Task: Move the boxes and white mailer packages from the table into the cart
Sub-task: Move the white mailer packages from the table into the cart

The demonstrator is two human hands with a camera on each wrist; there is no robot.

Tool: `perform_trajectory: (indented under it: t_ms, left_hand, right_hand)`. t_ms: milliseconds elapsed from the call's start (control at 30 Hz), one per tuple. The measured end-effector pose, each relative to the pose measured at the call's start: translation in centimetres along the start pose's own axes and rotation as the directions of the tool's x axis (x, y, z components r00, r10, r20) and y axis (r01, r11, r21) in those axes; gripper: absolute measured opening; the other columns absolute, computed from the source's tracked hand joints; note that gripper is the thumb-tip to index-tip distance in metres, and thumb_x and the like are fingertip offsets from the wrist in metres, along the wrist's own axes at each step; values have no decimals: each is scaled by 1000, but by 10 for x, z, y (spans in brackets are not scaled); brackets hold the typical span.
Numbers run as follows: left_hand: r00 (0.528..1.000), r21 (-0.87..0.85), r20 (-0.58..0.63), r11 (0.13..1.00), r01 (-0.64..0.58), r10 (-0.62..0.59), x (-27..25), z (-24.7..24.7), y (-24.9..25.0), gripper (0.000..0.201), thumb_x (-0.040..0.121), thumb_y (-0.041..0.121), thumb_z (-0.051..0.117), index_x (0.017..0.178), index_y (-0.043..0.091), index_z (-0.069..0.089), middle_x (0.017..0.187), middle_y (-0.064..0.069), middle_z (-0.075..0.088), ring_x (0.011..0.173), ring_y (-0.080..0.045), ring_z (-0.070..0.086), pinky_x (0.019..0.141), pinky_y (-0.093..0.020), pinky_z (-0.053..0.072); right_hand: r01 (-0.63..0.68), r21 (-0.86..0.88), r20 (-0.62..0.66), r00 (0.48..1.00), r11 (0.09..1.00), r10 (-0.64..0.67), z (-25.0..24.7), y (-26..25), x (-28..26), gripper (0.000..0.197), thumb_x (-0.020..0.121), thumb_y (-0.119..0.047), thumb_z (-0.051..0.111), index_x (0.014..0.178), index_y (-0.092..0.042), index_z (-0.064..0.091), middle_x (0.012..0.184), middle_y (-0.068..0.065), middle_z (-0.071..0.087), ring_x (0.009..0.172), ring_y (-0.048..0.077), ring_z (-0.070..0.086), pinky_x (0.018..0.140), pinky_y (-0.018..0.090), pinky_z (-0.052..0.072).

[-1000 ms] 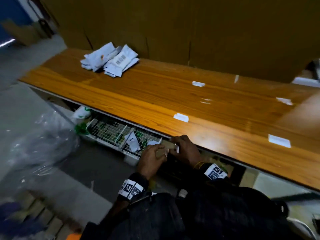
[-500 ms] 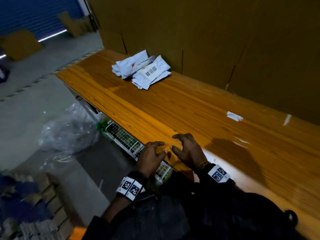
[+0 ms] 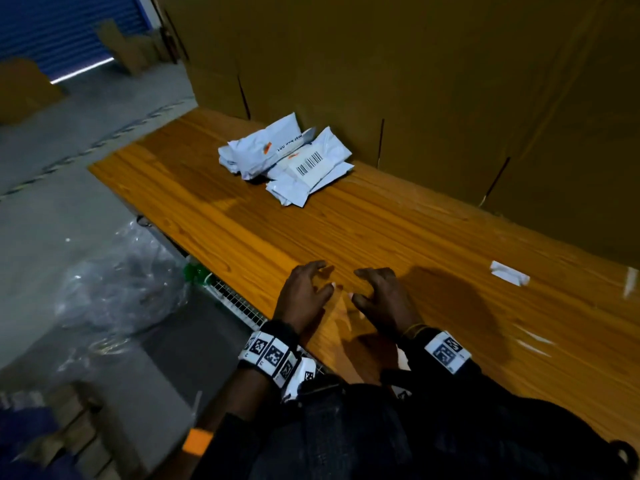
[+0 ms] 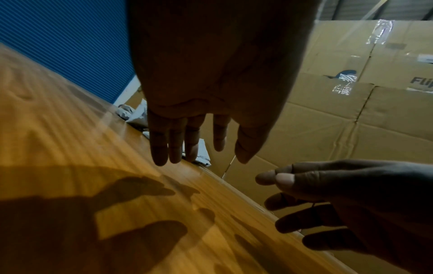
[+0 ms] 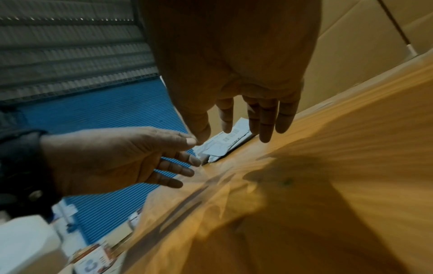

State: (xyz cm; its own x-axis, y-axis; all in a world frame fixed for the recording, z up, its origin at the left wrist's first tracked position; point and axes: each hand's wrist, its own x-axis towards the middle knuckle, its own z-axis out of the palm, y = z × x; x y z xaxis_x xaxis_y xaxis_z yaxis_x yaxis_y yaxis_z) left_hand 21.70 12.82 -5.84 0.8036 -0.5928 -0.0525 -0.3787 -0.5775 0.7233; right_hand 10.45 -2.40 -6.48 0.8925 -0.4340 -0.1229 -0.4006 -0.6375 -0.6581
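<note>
A heap of white mailer packages [image 3: 287,159] lies at the far side of the wooden table [image 3: 398,237], against a wall of cardboard; the top one bears a barcode label. The same mailer packages [image 5: 225,146] show beyond my fingers in the right wrist view, and partly in the left wrist view [image 4: 131,115]. My left hand [image 3: 304,292] and right hand [image 3: 381,296] hover side by side above the table's near edge, fingers spread and empty. The wire cart [image 3: 235,301] peeks out below the table edge, left of my left hand.
Tall cardboard boxes [image 3: 450,81] stand behind the table. A small white paper slip [image 3: 509,273] lies on the table at right. Crumpled clear plastic [image 3: 114,289] lies on the floor at left. A blue roller door [image 3: 59,26] is at far left.
A second ago both hands held a small brown box low over the cart. They have since let it go and risen over the table edge, empty and spread.
</note>
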Motion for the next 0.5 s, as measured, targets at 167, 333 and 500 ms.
perform_trajectory:
  t_ms: [167, 333, 500]
  left_hand:
    - [995, -6, 36, 996, -88, 88, 78, -29, -14, 51, 90, 32, 66, 138, 27, 49, 135, -4, 49, 122, -20, 51, 98, -29, 44]
    - [994, 33, 42, 994, -103, 102, 160, -54, -33, 53, 86, 32, 67, 136, 27, 50, 138, -7, 46, 127, -23, 45, 104, -30, 40]
    - [980, 133, 81, 972, -194, 185, 244, -71, -36, 66, 87, 30, 68, 146, 23, 40, 152, -19, 30, 143, -32, 26, 116, -41, 27]
  right_hand:
    - [-68, 13, -22, 997, 998, 68, 7, -29, 64, 54, 89, -37, 65, 138, -25, 48, 134, 12, 47, 120, 30, 52, 100, 44, 44]
    - [-108, -61, -16, 994, 992, 107, 21, -64, 131, 61, 86, -49, 57, 141, -25, 45, 138, 14, 42, 126, 32, 45, 102, 45, 40]
    - [-177, -80, -56, 983, 981, 173, 38, -80, 173, 63, 86, -47, 61, 143, -29, 42, 142, 11, 40, 129, 31, 43, 103, 44, 40]
